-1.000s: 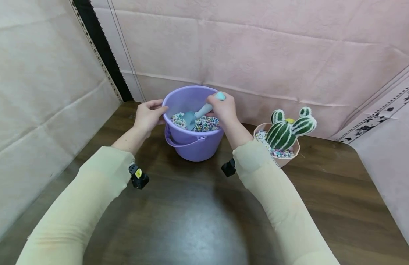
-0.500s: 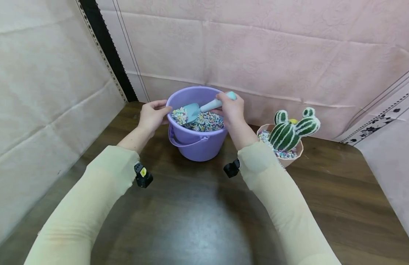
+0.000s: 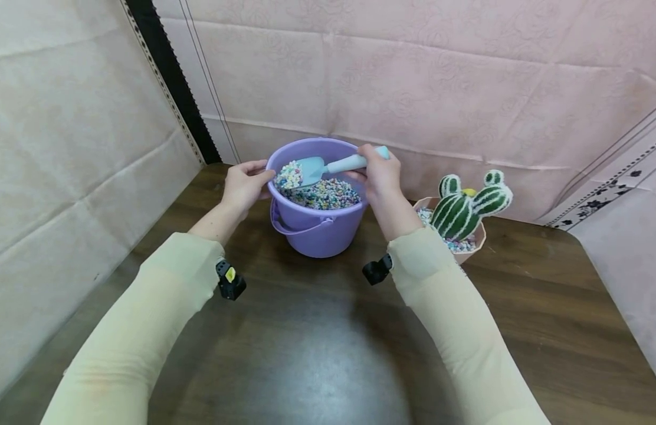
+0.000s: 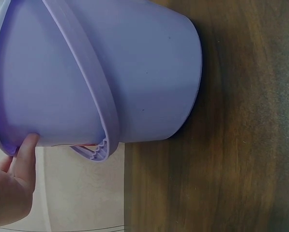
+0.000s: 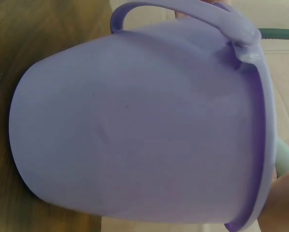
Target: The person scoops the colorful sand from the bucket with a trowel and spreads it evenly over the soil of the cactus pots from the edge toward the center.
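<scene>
My right hand (image 3: 382, 172) is clamped round the light-blue handle of a scoop (image 3: 335, 166), whose blade reaches into the mouth of a purple bucket (image 3: 328, 234). Pale beads (image 3: 289, 175) are heaped on the blade, close to the rim on my left; I cannot tell whether its underside touches the loose beads (image 3: 335, 196) in the bucket. My left hand (image 3: 242, 186) pinches the bucket's rim on the other side.

From my head I see into the bucket; neither wrist view shows the beads. The left wrist view instead shows one of my digits pressed to the outer wall just under the rim, and small ridges (image 4: 103, 150) inside the bucket's hanging handle (image 3: 307, 229). The right wrist view is mostly bucket wall, with only a bit of the scoop and part of my hand past the rim.

The bucket stands upright on a dark wooden table (image 3: 307, 348). To my right, partly behind my forearm, a green-and-white cactus (image 3: 455, 217) sits in a pale pot (image 3: 472, 251) with more beads around it; only the head view shows them. Pinkish cloth (image 3: 423, 100) hangs behind.
</scene>
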